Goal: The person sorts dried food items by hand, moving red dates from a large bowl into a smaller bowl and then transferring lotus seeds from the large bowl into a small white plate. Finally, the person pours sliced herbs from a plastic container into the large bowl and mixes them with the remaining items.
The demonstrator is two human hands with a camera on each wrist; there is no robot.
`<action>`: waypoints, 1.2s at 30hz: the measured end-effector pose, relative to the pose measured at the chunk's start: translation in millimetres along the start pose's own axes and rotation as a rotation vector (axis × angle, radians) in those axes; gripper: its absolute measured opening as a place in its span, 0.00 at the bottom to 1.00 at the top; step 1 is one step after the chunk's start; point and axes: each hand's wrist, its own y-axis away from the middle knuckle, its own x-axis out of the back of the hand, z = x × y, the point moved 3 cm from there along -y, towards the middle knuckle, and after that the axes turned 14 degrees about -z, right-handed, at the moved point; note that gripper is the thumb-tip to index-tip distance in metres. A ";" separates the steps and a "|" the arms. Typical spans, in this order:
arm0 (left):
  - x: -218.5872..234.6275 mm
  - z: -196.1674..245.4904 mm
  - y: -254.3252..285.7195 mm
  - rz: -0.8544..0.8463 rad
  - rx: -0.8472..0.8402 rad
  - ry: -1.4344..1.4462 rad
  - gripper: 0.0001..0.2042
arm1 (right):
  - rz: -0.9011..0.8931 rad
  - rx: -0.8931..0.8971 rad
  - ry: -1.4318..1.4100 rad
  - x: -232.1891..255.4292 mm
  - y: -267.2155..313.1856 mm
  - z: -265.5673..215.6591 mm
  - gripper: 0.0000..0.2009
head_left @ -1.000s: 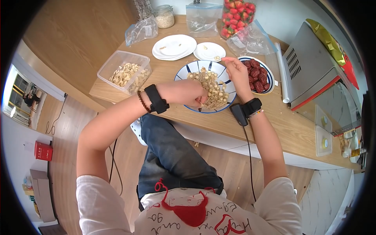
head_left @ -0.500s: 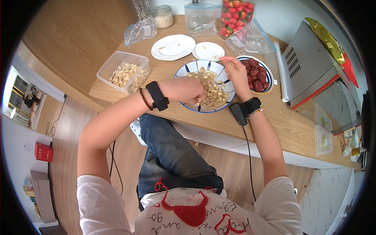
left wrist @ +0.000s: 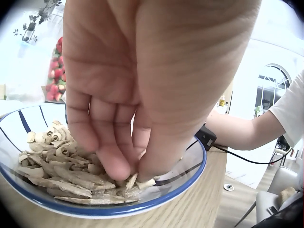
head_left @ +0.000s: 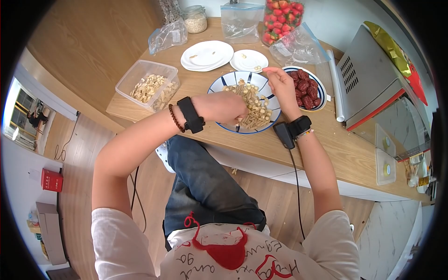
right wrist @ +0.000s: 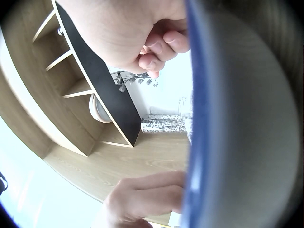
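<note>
Hand (L) (head_left: 224,107), nearly closed, pinches dried pcs (left wrist: 69,179) in blue-rim bowl (left wrist: 90,210).

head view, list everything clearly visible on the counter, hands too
Bowl: one, white-blue, front middle
Dried pieces: many, beige, in bowl
Tub: one, clear, left
Slices: many, pale, in tub
Plates: at least two, white, behind bowl
Dish: one, white-blue, right
Wrinkled fruits: many, dark red, in dish
Strawberries: many, red, back
Jar: one, clear, back left
Bags: three, clear, back
Roll: one, white, right
Appliance: one, grey, right
Packet: one, yellow-red, on appliance
Left hand: one, fingers touching dried pieces
Right hand: one, near dish
</note>
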 end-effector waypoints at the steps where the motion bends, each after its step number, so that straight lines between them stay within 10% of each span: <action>1: 0.4 -0.4 0.3 0.003 -0.003 0.015 0.04 | -0.001 -0.001 -0.006 -0.4 0.5 -0.2 0.08; 9: 51.5 -11.7 65.1 0.441 -0.053 0.121 0.07 | -0.002 -0.003 0.019 2.1 -0.9 0.2 0.08; 16: 52.1 -77.1 173.9 0.417 0.627 0.041 0.05 | 0.004 0.008 0.046 -0.8 0.6 -0.3 0.08; 22: 19.0 -108.5 207.3 0.373 0.853 0.008 0.09 | -0.007 -0.003 0.023 -1.1 1.3 -1.0 0.08; 36: 26.5 -30.7 70.6 0.186 0.226 0.188 0.11 | -0.009 -0.006 0.028 0.3 -0.5 0.8 0.08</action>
